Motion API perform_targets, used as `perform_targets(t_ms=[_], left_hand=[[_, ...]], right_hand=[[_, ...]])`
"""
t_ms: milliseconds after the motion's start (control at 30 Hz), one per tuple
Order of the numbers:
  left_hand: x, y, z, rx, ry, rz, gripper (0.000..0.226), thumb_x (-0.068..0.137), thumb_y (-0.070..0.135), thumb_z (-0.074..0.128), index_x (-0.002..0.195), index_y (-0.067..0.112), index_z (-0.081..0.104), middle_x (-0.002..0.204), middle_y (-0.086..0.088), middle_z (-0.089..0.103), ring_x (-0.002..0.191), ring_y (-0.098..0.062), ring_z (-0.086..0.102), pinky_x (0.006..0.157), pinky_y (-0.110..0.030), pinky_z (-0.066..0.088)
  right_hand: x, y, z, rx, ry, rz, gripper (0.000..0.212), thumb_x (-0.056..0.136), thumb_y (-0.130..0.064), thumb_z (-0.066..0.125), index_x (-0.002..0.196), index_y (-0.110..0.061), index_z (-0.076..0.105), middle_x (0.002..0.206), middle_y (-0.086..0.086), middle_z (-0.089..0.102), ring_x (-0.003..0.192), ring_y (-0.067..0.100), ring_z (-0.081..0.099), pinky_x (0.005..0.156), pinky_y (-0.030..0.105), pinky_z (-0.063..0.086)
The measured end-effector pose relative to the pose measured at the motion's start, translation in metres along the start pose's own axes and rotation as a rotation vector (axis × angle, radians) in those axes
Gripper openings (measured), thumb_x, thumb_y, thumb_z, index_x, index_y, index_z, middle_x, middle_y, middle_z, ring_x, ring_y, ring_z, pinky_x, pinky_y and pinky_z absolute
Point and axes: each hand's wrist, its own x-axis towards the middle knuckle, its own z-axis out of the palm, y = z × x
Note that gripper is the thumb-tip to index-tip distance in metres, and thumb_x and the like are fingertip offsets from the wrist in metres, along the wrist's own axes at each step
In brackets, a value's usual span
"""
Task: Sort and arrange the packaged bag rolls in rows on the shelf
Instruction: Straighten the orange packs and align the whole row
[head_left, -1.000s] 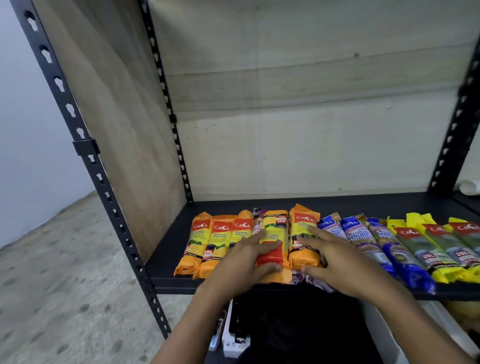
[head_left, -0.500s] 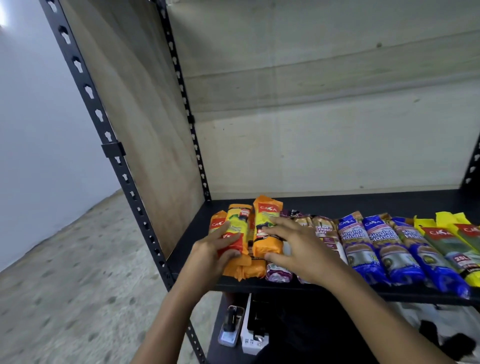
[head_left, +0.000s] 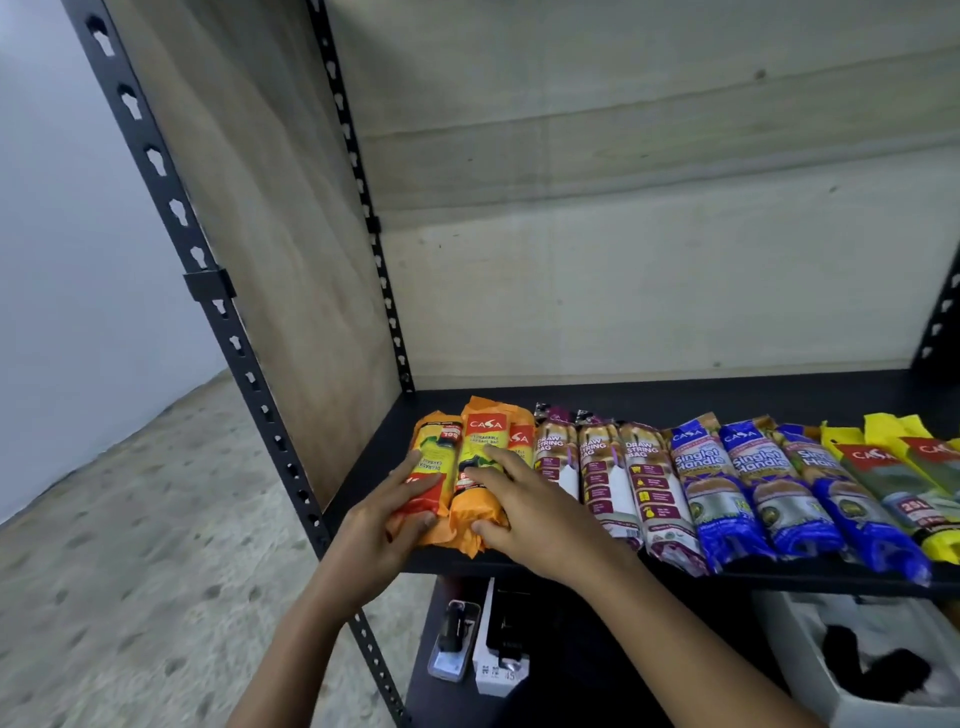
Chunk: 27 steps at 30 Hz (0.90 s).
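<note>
Packaged bag rolls lie side by side on the black shelf (head_left: 675, 400). At the left end sits a stack of orange rolls. My left hand (head_left: 387, 525) grips the leftmost orange roll (head_left: 434, 457), which lies reversed with its red end toward me. My right hand (head_left: 524, 506) holds the orange roll (head_left: 480, 444) beside it, thumb under its near end. To the right come white-and-purple draw string rolls (head_left: 605, 478), then blue singlet handle rolls (head_left: 753, 483), then yellow rolls (head_left: 898, 467) at the right edge.
A wooden side panel (head_left: 270, 249) and a perforated black post (head_left: 218, 312) close the shelf's left side. The back half of the shelf is bare. Below the shelf lie small boxed items (head_left: 498, 649) and a white bin (head_left: 857, 660). Speckled floor lies to the left.
Both hands slid the orange rolls leftward along the shelf toward the side panel, uncovering the draw string rolls. The view shifted left with them.
</note>
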Motion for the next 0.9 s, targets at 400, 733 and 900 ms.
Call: perform_targets(t_ms=[400,733,900], left_hand=[[-0.008,-0.002,0.003,0.078,0.052,0.037,0.081,0.075,0.046,0.079,0.145,0.047,0.039,0.162,0.019,0.017,0.146,-0.006,0.027,0.108,-0.036,0.046],[0.006,0.107,0.074,0.294,0.099,0.397,0.049,0.092,0.054,0.06,0.134,0.03,0.058,0.155,0.005,0.038,0.15,-0.017,0.022,0.119,-0.053,0.024],[0.026,0.126,0.117,0.454,-0.109,0.293,0.071,0.09,0.074,0.038,0.153,0.042,0.022,0.165,0.002,0.012,0.153,-0.019,0.005,0.123,-0.045,0.017]], right_hand=[[-0.019,-0.003,-0.011,0.012,-0.024,0.003,0.081,0.094,-0.05,0.058,0.153,-0.047,0.002,0.165,-0.011,-0.014,0.151,0.03,0.009,0.115,0.054,0.025],[-0.124,0.079,-0.096,-0.258,0.027,0.279,0.082,0.083,-0.077,0.047,0.153,-0.048,0.015,0.162,-0.018,0.015,0.149,0.01,0.008,0.122,0.047,0.007],[-0.139,0.094,-0.086,-0.353,-0.029,0.284,0.094,0.073,-0.094,0.029,0.151,-0.054,-0.007,0.162,-0.02,-0.017,0.148,0.014,-0.025,0.12,0.051,-0.008]])
